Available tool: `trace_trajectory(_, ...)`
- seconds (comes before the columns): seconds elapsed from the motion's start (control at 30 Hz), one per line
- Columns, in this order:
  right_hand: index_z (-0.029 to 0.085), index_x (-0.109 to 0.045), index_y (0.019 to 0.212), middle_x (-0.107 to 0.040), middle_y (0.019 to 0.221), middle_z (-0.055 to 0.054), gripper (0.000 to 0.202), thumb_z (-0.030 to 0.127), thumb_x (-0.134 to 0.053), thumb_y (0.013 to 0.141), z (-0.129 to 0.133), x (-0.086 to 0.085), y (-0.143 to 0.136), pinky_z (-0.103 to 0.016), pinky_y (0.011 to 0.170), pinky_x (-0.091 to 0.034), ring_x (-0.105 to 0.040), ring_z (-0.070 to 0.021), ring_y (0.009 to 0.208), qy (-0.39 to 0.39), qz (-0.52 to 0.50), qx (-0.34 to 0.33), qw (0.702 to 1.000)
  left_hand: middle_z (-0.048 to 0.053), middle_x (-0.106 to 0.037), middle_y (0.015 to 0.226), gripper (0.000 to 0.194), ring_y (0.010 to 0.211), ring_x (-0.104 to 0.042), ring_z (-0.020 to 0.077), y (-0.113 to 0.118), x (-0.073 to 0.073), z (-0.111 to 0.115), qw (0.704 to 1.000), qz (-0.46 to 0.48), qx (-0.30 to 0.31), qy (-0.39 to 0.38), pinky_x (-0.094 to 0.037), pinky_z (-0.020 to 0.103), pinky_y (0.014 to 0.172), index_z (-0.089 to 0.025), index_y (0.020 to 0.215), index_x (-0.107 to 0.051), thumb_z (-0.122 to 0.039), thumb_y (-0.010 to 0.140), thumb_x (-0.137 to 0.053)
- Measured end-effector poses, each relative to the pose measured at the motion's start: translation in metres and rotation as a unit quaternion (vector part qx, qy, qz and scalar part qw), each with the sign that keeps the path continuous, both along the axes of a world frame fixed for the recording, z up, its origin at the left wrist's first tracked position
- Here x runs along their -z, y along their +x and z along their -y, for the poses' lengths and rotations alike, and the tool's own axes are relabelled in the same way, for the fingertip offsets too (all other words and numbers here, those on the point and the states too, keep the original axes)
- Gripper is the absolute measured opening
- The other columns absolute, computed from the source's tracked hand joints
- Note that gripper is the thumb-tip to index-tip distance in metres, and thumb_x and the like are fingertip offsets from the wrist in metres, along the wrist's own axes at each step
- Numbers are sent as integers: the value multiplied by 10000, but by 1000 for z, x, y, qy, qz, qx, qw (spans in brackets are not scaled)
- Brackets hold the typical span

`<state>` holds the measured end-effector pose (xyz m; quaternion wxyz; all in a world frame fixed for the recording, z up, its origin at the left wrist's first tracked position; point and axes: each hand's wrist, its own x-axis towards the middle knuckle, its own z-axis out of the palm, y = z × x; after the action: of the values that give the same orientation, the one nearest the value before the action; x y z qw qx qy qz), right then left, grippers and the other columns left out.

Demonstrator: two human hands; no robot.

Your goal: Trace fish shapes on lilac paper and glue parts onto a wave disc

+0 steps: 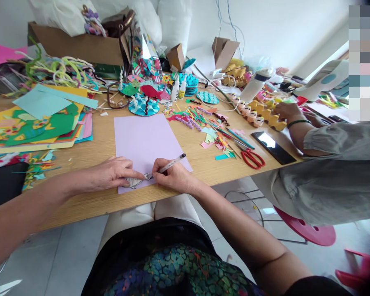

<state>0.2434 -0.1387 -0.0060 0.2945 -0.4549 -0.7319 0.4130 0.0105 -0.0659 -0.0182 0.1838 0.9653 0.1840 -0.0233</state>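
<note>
A sheet of purple paper (144,139) lies at the table's front edge. On its lower part is a small fish-shaped paper cutout (133,182) with dark outlines, partly covered by fingers. My left hand (112,174) presses the cutout flat, index finger stretched towards its tail and thumb apart below. My right hand (174,176) is closed around a pen (172,163) with a clear barrel and a dark end. The pen's tip is close to the fish's tail; whether it touches the paper I cannot tell.
Coloured paper sheets (43,102) are stacked at left. Paper scraps (218,142), red-handled scissors (253,159) and a black phone (273,147) lie at right. Glue bottles (181,88) stand behind beside a blue fish-decorated piece (143,107). Another person's hand (288,113) touches yellow egg-carton pieces (273,117).
</note>
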Motion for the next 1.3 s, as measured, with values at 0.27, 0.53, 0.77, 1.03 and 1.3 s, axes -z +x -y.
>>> trace_trajectory(0.27, 171, -493, 693, -496, 579, 50, 77, 112, -488, 742, 1, 1, 0, -192, 534, -322, -427, -77, 553, -3, -6, 6, 1000, -3, -459, 770, 385, 754, -467, 157, 2, -2, -1, 1000, -18, 4, 1, -336, 248, 721, -423, 1208, -526, -243, 873, -473)
trace_trajectory(0.53, 171, -499, 696, -500, 581, 45, 70, 117, -493, 740, 1, 2, 0, -196, 526, -323, -430, -79, 547, 5, 3, 11, 1000, -3, -458, 774, 397, 767, -472, 155, 2, -3, -1, 1000, -24, 3, 3, -337, 248, 725, -421, 1207, -528, -221, 868, -473)
trace_trajectory(0.77, 172, -498, 697, -502, 584, 49, 75, 110, -500, 738, 1, 3, -1, -193, 546, -325, -435, -78, 563, 7, 0, 17, 1000, -1, -457, 788, 429, 772, -467, 152, 2, -4, 0, 999, -33, 5, 6, -335, 244, 733, -420, 1220, -516, -186, 863, -472)
trace_trajectory(1.03, 174, -494, 691, -501, 587, 47, 83, 100, -499, 728, 0, 5, -2, -193, 538, -325, -438, -79, 561, 15, -12, 20, 1000, 0, -459, 785, 415, 777, -468, 155, 3, -3, 0, 999, -35, 6, 10, -337, 247, 734, -416, 1220, -516, -201, 869, -468)
trace_trajectory(1.3, 172, -498, 686, -498, 585, 52, 82, 97, -501, 719, -2, 6, -6, -193, 547, -327, -439, -77, 561, 21, -14, 27, 999, 1, -465, 775, 386, 767, -473, 156, 5, -7, 1, 999, -45, 1, 10, -343, 249, 725, -411, 1210, -531, -232, 875, -464)
